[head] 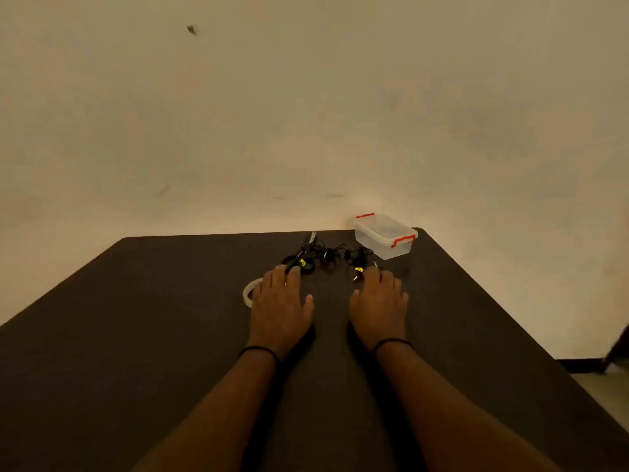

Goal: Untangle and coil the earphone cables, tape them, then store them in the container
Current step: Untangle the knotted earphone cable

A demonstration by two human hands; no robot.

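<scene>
Hands (279, 301) (377, 301) flat, earphone cables (326, 257) beyond

- The counter (136, 335) stood against the wall (306, 114).
- The container (386, 236) sat at the far right corner of the counter, its lid on.
- The earphone cables (326, 257) lay in a tangle just left of the container and nearer the person.
- The left hand (279, 308) and the right hand (377, 306) lay flat on the counter side by side, fingertips at the near edge of the cables.
- The tape roll (249, 294) lay on the counter just left of the left hand, partly hidden by it.
</scene>
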